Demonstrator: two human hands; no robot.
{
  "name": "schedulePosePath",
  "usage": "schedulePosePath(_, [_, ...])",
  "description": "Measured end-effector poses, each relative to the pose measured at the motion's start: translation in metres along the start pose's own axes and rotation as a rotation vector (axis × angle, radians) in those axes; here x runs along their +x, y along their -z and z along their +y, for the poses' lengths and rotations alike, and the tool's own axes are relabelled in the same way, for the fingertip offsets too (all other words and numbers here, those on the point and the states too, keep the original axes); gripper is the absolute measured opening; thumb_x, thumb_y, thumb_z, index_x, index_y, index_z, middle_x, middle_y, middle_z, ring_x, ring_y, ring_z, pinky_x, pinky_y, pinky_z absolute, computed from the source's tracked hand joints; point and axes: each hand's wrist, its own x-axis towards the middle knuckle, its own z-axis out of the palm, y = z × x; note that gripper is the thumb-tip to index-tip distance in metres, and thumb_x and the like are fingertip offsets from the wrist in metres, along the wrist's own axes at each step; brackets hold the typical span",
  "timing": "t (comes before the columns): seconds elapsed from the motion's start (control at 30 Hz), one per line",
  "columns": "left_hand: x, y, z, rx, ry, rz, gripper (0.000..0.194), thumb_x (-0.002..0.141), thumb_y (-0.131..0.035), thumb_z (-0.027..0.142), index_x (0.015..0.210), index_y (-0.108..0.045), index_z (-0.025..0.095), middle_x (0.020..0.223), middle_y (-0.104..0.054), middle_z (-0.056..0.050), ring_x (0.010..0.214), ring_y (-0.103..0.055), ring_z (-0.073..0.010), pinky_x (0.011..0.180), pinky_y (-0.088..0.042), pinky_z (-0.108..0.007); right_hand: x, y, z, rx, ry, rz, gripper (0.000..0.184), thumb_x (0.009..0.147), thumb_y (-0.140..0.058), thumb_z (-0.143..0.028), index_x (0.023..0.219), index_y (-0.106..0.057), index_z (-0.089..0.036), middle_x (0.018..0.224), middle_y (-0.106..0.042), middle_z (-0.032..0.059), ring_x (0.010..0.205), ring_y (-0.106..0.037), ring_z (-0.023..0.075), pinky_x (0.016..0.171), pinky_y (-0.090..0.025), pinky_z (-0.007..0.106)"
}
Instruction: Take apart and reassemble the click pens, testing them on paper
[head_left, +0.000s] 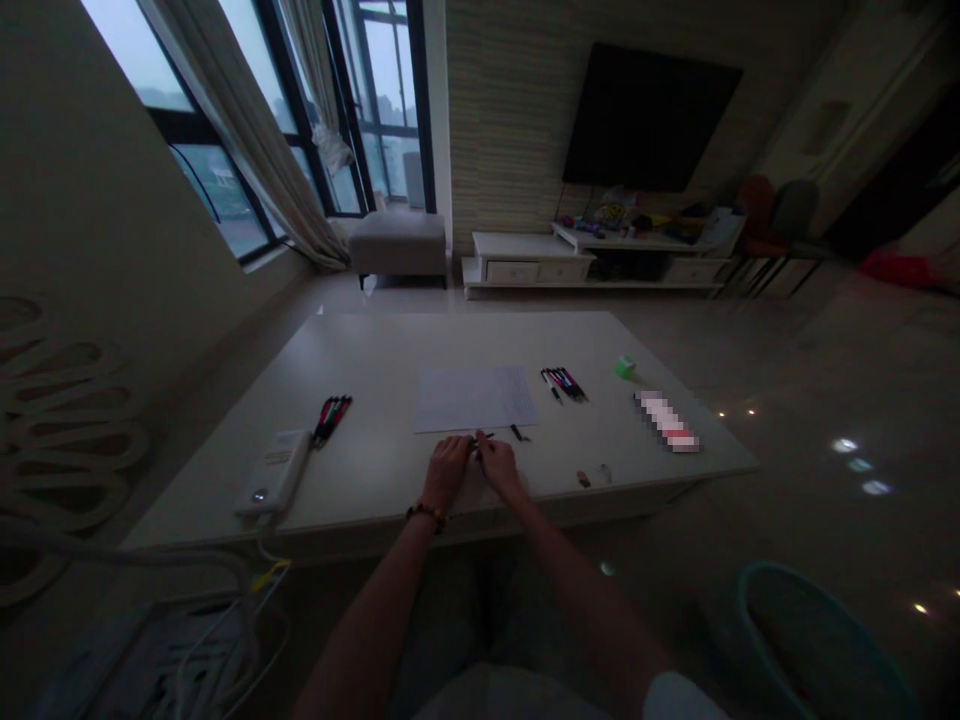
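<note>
Left hand [448, 472], right hand [498, 467] pressed together, pinching slim black pen [481, 441]; black-red pen bunch [331, 420], second black-red pen bunch [563, 384] lie untouched on white table [390, 350].

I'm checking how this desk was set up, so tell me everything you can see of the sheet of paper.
The sheet of paper is a pale, thin-looking rectangle lying flat on the white table, near the table's front edge and roughly central, its long side running across the view. Faint rows of marks seem to cover it, too dim to read. It looks uncreased. Its near edge lies right by the left hand and right hand, but whether they touch it I cannot tell.
</note>
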Motion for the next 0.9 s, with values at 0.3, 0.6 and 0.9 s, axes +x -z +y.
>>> schedulePosePath(0.3, [-0.006, 0.007, 0.0, 0.028, -0.006, -0.011, 0.026, 0.088, -0.04, 0.019, 0.111, -0.051, 0.02, 0.098, -0.061, -0.007, 0.091, -0.054, -0.0179, 0.083, -0.039, -0.033, 0.011, -0.01, -0.002, 0.043, -0.045, 0.108, 0.047, 0.081, -0.037, -0.049, 0.045, -0.046, -0.021, 0.046, -0.055, 0.0035, 0.046, -0.05, 0.0146, 0.048, -0.034, 0.024])
schedulePosePath(0.6, [0.011, 0.04, 0.03, 0.043, 0.122, -0.113, 0.025, 0.082, -0.037, 0.008, 0.091, -0.059, 0.017, 0.085, -0.064, -0.007, 0.078, -0.058, -0.0166, 0.068, -0.04, -0.027, 0.014, -0.001, -0.024, 0.005, -0.02, 0.102, 0.043, 0.081, -0.038, -0.038, 0.042, -0.045, -0.021, 0.044, -0.053, 0.0037, 0.047, -0.049, 0.0146, 0.047, -0.033, 0.025])
schedulePosePath(0.9, [0.023, 0.052, 0.014, -0.334, 0.166, -0.096, 0.021, 0.082, -0.043, 0.016, 0.082, -0.064, 0.017, 0.073, -0.066, -0.001, 0.066, -0.057, -0.0113, 0.063, -0.039, -0.023, 0.015, 0.032, -0.03, 0.274, 0.04, -0.235, 0.034, 0.073, -0.052, -0.048, 0.059, -0.051, -0.017, 0.045, -0.047, -0.0049, 0.038, -0.039, 0.0074, 0.04, -0.029, 0.02])
